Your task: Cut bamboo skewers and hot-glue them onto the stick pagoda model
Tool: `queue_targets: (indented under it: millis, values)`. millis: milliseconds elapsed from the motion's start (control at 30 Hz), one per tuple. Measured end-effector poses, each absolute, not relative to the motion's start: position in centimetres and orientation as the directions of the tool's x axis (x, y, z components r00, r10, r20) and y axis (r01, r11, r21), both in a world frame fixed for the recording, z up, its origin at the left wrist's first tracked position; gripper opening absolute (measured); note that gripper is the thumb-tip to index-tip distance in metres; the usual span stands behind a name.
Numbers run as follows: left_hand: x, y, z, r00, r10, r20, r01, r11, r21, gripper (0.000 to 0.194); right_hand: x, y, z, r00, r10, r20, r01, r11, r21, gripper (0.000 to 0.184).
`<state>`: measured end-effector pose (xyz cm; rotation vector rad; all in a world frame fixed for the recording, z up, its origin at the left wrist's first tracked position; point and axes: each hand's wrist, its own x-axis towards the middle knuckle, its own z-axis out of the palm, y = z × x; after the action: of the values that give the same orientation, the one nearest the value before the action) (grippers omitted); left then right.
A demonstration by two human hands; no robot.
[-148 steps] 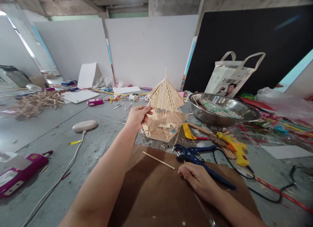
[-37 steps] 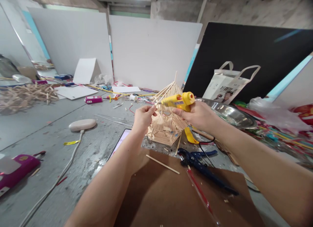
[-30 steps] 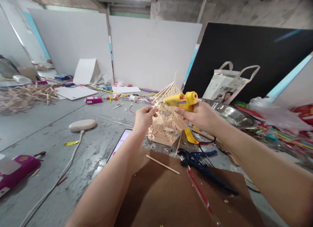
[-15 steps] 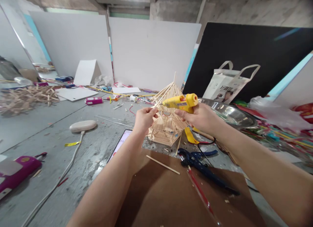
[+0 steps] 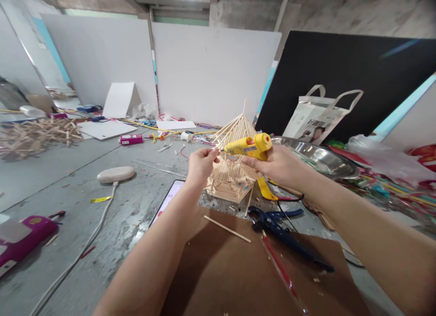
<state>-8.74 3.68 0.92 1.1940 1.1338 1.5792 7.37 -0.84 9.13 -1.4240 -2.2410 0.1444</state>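
A small pavilion model made of thin wooden sticks stands on the grey table just past a brown cardboard sheet. My left hand is closed in a pinch on a short thin stick at the model's left roof edge. My right hand grips a yellow hot glue gun. Its nozzle points left at the pinched stick, almost touching my left fingertips.
Blue pliers, a loose stick and a red glue stick lie on the cardboard. A steel bowl and tote bag stand to the right. A phone, white cable, pink tool and stick pile lie left.
My right hand left the table by the pliers, picked up the glue gun and brought it to the model's roof. In the last second it dipped slightly, closing on my left fingertips.
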Motion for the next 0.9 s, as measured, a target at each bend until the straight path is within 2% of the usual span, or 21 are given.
queue_targets:
  millis: [633,900]
  values:
    - [-8.5,3.24,1.39,-0.122,0.986,0.111,-0.207,-0.135,0.969,0.021,7.1,-0.9,9.61,-0.343,0.867,0.361,0.833,0.459,-0.31,0.03]
    - [-8.27,3.32,1.33,-0.057,0.996,0.07,-0.276,-0.083,0.957,0.02,7.65,-0.97,9.54,-0.309,0.887,0.343,0.813,0.433,-0.389,0.029]
